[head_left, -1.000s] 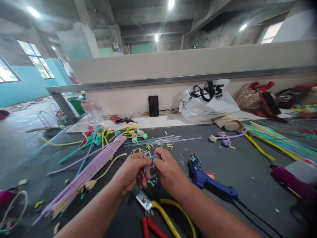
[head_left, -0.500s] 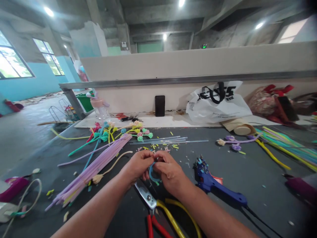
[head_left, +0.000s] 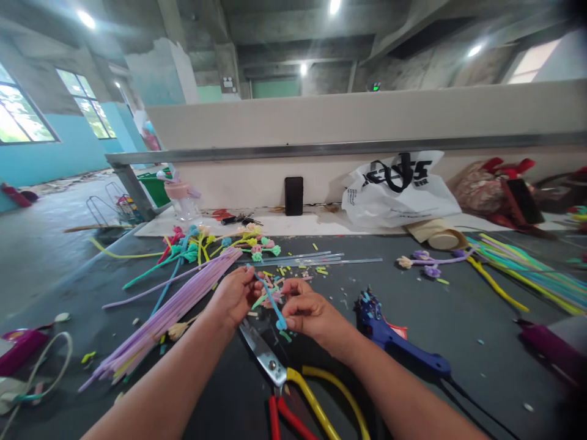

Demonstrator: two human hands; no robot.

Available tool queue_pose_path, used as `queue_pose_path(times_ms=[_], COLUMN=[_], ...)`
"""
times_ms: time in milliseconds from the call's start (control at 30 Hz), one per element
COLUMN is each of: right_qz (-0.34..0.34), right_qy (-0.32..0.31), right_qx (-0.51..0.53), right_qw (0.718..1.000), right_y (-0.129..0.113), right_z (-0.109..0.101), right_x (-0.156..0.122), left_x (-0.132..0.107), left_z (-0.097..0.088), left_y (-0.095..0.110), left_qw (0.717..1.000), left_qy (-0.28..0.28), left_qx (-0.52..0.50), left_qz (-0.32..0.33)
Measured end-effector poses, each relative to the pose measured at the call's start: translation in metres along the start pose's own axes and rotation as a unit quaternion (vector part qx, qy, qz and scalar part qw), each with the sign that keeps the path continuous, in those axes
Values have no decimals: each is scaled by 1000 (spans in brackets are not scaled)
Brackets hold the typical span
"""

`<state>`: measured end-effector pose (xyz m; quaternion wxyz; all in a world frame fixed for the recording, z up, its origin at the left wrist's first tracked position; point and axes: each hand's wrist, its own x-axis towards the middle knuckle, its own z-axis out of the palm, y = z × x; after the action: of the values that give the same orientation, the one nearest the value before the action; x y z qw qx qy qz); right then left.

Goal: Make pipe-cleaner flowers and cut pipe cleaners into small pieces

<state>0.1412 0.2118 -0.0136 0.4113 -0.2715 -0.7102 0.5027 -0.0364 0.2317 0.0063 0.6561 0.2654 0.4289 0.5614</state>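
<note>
Both my hands work over a dark table (head_left: 458, 318). My left hand (head_left: 236, 296) pinches the upper end of a thin blue fuzzy stem (head_left: 273, 302). My right hand (head_left: 309, 311) pinches its lower end, so the stem runs slanted and nearly straight between them. Just below the hands lie scissors with yellow handles (head_left: 293, 376) and red-handled pliers (head_left: 279, 418). A bundle of lilac stems (head_left: 178, 302) lies to the left of my left hand.
A blue glue gun (head_left: 394, 339) with its black cord lies right of my right hand. Finished stem flowers (head_left: 220, 244), clear glue sticks (head_left: 312, 260), cut scraps, a white bag (head_left: 397, 192), a black phone (head_left: 294, 195) and coloured stems (head_left: 518, 266) lie farther back.
The blue stem was curled in a loop between my close-set hands. My hands have drawn apart and the stem now stretches out almost straight.
</note>
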Motion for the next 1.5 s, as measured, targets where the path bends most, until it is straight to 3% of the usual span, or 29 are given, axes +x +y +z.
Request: queue_pose_path(times_ms=[133, 267, 467, 533, 633, 733, 1000, 1200, 1367, 1500], right_qz=[42, 103, 97, 94, 96, 107, 97, 75, 34, 51], right_qy=[20, 27, -33, -24, -4, 10, 0, 27, 72, 54], right_qx=[119, 243, 307, 350, 397, 407, 421, 430, 451, 430], right_qw=[992, 964, 946, 932, 913, 907, 902, 900, 889, 900], right_y=[2, 4, 3, 0, -5, -8, -5, -7, -14, -13], right_z=[3, 5, 2, 1, 1, 0, -4, -5, -8, -9], right_x=[-2, -4, -7, -6, -6, -5, -5, -5, -4, -2], left_x=[0, -2, -6, -9, -18, -24, -24, -32, -33, -36], left_z=[1, 3, 6, 9, 15, 18, 21, 27, 29, 31], left_y=[5, 6, 5, 4, -2, -11, -25, -26, -28, -30], left_qw=[999, 997, 994, 994, 992, 978, 959, 950, 952, 962], left_qy=[18, 26, 27, 0, -110, -209, -230, -268, -237, -247], left_qx=[-27, -43, -70, -74, -45, -28, -103, -99, -115, -69], left_qz=[36, 54, 83, 77, 41, 9, -132, -122, -158, -91])
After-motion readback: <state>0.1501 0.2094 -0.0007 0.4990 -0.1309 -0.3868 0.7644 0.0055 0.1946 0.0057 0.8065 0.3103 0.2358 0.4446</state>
